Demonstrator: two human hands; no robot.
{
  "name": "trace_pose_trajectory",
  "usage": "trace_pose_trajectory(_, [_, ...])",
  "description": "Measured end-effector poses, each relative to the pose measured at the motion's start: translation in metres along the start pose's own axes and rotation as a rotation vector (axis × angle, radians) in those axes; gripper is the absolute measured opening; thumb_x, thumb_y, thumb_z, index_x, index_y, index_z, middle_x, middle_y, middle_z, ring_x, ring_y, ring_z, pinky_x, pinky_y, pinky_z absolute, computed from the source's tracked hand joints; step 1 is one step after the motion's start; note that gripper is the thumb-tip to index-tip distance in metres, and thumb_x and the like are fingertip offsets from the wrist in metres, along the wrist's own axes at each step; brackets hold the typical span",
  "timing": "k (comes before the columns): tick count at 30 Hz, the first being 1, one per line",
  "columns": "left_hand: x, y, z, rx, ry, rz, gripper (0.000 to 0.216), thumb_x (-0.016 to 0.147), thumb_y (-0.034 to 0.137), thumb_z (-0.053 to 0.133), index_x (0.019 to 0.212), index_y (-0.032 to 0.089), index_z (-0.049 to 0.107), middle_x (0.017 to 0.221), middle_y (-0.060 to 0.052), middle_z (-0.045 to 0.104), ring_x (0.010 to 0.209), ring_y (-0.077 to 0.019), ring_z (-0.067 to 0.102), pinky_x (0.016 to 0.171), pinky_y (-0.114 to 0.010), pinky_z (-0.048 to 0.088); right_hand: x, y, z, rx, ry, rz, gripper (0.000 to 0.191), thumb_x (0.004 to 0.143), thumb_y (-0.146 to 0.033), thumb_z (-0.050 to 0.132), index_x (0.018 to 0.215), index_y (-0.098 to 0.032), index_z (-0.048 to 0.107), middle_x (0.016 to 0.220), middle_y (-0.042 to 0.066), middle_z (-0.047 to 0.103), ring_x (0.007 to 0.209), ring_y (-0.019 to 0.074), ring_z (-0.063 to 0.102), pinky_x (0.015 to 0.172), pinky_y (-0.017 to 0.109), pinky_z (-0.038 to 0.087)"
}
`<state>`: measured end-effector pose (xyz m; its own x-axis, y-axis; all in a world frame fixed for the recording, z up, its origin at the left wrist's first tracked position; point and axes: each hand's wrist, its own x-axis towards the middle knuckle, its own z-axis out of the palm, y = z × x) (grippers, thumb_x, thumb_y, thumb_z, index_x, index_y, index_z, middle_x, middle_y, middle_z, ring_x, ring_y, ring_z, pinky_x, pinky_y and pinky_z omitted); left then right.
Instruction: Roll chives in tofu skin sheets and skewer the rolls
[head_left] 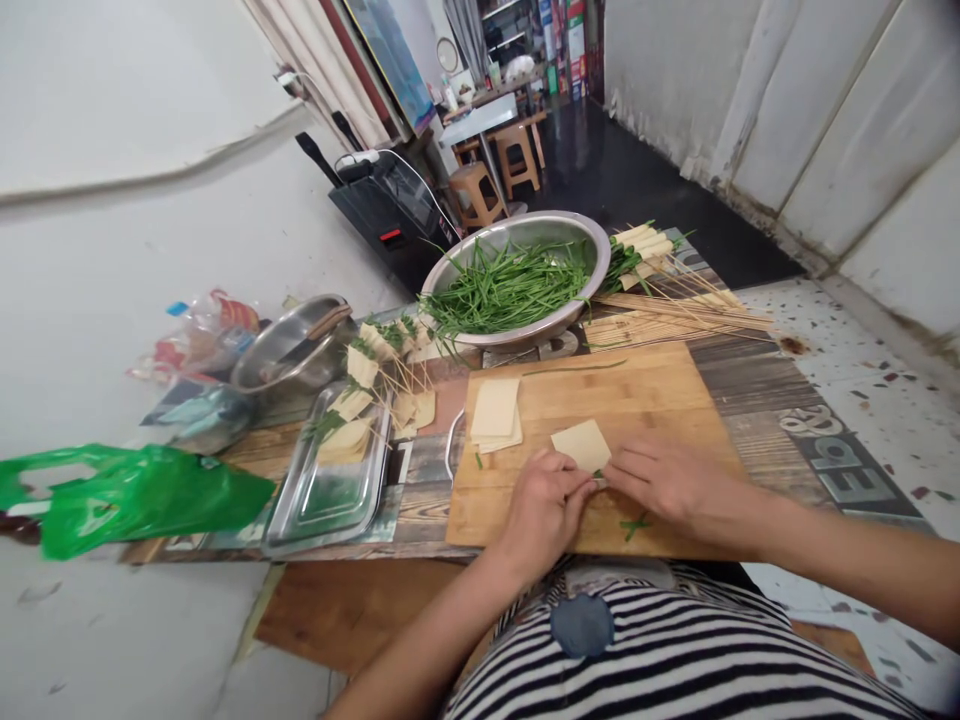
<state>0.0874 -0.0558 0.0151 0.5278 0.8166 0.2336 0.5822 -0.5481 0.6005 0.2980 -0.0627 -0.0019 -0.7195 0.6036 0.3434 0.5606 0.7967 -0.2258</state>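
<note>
On the wooden cutting board (585,375) lies a pale yellow tofu sheet (581,442), its near edge curled up around a bit of green chive. My left hand (546,502) pinches the left end of that edge. At the right end, my right hand (664,482) has its fingers pressed together on the same sheet. What lies under the fingertips is mostly hidden. A stack of tofu sheets (496,410) rests on the left of the board. Short chive scraps (635,525) lie close to the front edge, below my right hand.
Behind the board stands a large metal bowl of chives (517,285). Bamboo skewers (667,315) and skewered rolls (645,245) lie to its right. Leftward are a metal tray (337,505), more skewered rolls (364,365), a steel basin (289,345) and a green plastic bag (157,495).
</note>
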Motion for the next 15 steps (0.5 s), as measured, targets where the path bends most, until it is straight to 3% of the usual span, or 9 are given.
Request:
trace_pose_trajectory(3, [0.004,-0.004,0.0,-0.047,-0.033,-0.025,0.017,0.086,0.017,0.061,0.072,0.017,0.072,0.071,-0.003,0.062,0.072,-0.0147,0.054,0.067,-0.027,0.044,-0.01,-0.012,-0.003,-0.139,0.141,-0.096,0.036,0.096,-0.015,0.034,0.12,-0.011,0.06,0.117,0.016,0.064,0.112,0.0252,0.056,0.092,0.045,0.049])
trace_pose_trajectory(9, [0.007,-0.004,-0.003,-0.082,-0.07,-0.019,0.021,0.085,0.016,0.062,0.066,0.017,0.069,0.069,-0.002,0.062,0.069,-0.0135,0.054,0.065,-0.026,0.043,-0.003,-0.019,0.003,-0.26,0.285,-0.219,0.033,0.091,-0.007,0.038,0.106,-0.005,0.066,0.099,0.015,0.07,0.099,0.024,0.062,0.086,0.039,0.052])
trace_pose_trajectory(15, [0.001,0.002,-0.007,-0.092,-0.074,-0.041,0.023,0.088,0.013,0.056,0.069,0.016,0.069,0.072,-0.002,0.061,0.073,-0.0142,0.054,0.067,-0.026,0.043,0.01,-0.01,0.003,-0.166,0.168,-0.222,0.032,0.093,-0.009,0.035,0.094,-0.007,0.068,0.083,0.014,0.066,0.082,0.021,0.059,0.075,0.037,0.051])
